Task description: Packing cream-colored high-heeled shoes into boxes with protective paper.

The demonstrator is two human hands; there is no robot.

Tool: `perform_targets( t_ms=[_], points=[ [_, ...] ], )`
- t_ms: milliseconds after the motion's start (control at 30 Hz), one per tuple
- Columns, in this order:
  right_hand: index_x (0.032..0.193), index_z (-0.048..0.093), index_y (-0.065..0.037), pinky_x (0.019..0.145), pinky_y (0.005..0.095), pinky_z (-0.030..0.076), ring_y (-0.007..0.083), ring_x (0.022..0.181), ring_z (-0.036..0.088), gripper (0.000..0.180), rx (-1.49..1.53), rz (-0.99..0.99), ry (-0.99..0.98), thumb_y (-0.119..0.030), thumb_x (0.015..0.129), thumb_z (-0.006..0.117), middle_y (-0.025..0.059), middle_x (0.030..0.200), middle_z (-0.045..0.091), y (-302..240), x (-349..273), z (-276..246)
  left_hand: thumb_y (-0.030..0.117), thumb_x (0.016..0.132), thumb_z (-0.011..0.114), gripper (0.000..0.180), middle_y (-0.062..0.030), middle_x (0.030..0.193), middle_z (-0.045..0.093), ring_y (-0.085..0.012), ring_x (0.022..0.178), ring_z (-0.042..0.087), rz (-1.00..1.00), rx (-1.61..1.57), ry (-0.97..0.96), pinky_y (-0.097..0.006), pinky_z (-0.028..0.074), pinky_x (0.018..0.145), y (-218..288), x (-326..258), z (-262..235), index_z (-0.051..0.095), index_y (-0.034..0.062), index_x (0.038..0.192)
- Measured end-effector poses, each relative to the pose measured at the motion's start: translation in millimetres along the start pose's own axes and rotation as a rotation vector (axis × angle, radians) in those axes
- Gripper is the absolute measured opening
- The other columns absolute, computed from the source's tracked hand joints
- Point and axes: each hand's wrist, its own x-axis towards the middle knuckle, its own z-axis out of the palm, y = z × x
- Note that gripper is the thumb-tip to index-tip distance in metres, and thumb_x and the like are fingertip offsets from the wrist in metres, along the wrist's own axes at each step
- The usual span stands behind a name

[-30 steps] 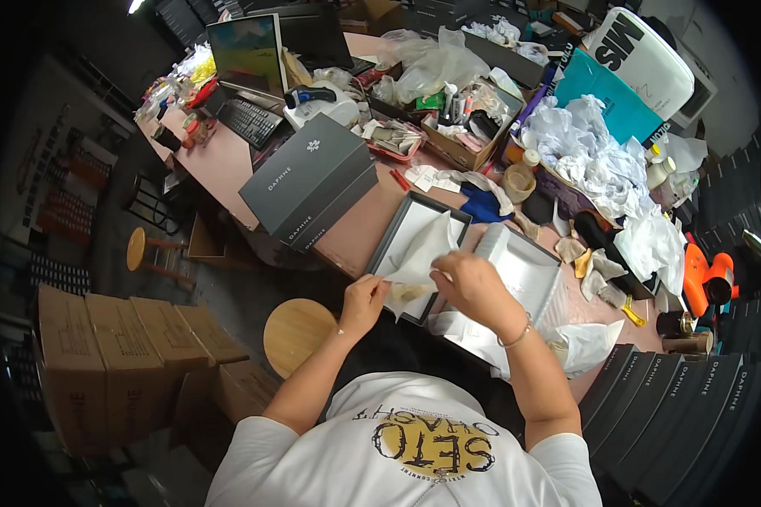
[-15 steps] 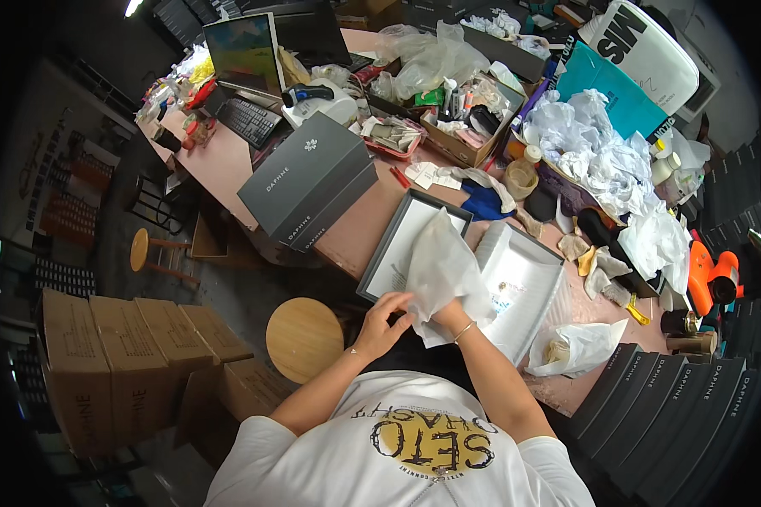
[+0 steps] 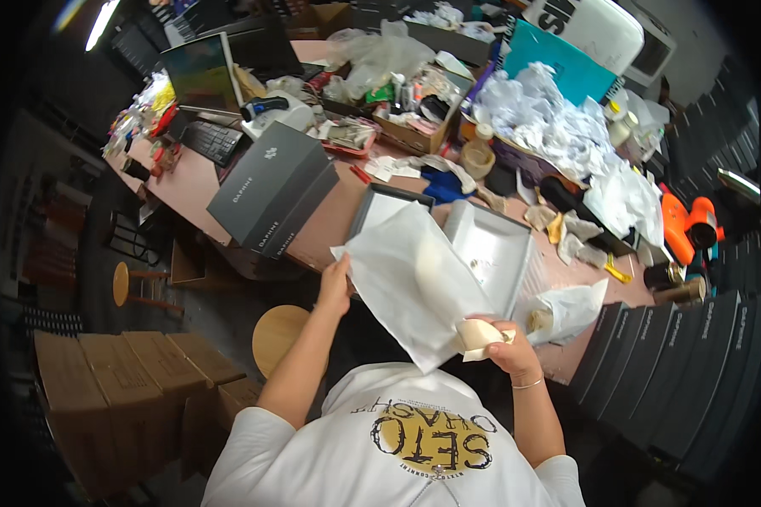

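Observation:
A large sheet of white tissue paper (image 3: 410, 283) is spread in the air in front of my chest. My left hand (image 3: 335, 286) grips its left edge. My right hand (image 3: 499, 340) holds its lower right corner, bunched together with a small cream-coloured piece (image 3: 473, 335). Behind the sheet, on the pinkish table (image 3: 321, 237), lies an open grey box: its lid (image 3: 380, 207) on the left and its tray (image 3: 492, 253) on the right, both partly hidden by the paper.
A closed dark grey box (image 3: 271, 186) lies left of the open one. A plastic bag (image 3: 566, 308) sits at the table edge on the right. Crumpled white paper (image 3: 558, 127), a laptop (image 3: 203, 72) and clutter fill the far side. Cardboard cartons (image 3: 118, 380) and a round stool (image 3: 281, 334) stand below left.
Both hands have lifted the tissue paper out of the open box and pulled it toward my chest, spreading it wider; the right hand moved down and right.

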Motion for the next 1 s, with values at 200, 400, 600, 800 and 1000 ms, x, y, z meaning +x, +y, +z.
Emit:
perform_targets(
  t_ms=[200,400,600,800,1000],
  points=[
    [0.102,0.061,0.013,0.101,0.0398,0.036,0.0307,0.121,0.045,0.054,0.255,-0.176,-0.014,-0.026,0.068,0.08,0.0266,0.135,0.042,19,-18,16,0.035,0.094,0.049,0.053,-0.0163,0.134,0.04,-0.0268,0.125,0.038,0.455,0.504,0.123,-0.037,0.029,0.103,14,-23,51,0.036,-0.0002,0.132],
    [0.105,0.06,0.014,0.102,0.0389,0.035,0.0304,0.122,0.045,0.056,0.3,-0.151,-0.013,-0.025,0.069,0.079,0.0247,0.136,0.042,36,-17,20,0.024,0.087,0.057,0.063,-0.0222,0.141,0.029,-0.0334,0.131,0.031,0.835,0.985,-0.382,-0.041,0.025,0.107,0,-130,71,0.029,-0.0007,0.138],
    [0.092,0.066,0.004,0.098,0.0367,0.039,0.0278,0.117,0.05,0.036,-0.115,-0.121,-0.048,-0.022,0.069,0.077,0.0215,0.131,0.048,18,-17,22,0.019,0.089,0.049,0.061,-0.0143,0.141,0.03,-0.026,0.128,0.034,0.175,0.321,-0.447,-0.038,0.031,0.102,-17,-110,79,0.023,0.0018,0.141],
    [0.098,0.06,-0.002,0.087,0.0379,0.046,0.0327,0.099,0.057,0.042,-1.453,-0.177,-0.198,-0.02,0.064,0.077,0.0145,0.128,0.051,-29,-1,94,0.023,0.094,0.043,0.051,-0.0105,0.131,0.043,-0.0189,0.117,0.047,-0.226,0.029,-0.3,-0.036,0.044,0.09,-1,-125,105,0.025,0.0065,0.139],
    [0.121,0.051,-0.005,0.085,0.0378,0.049,0.0356,0.105,0.057,0.057,-1.239,-0.305,0.026,-0.021,0.073,0.075,0.0173,0.133,0.045,-16,3,106,0.024,0.094,0.048,0.036,-0.0047,0.11,0.057,-0.0099,0.088,0.06,-0.381,-0.088,-0.426,-0.023,0.054,0.067,-10,-99,62,0.047,0.0053,0.124]
  ],
)
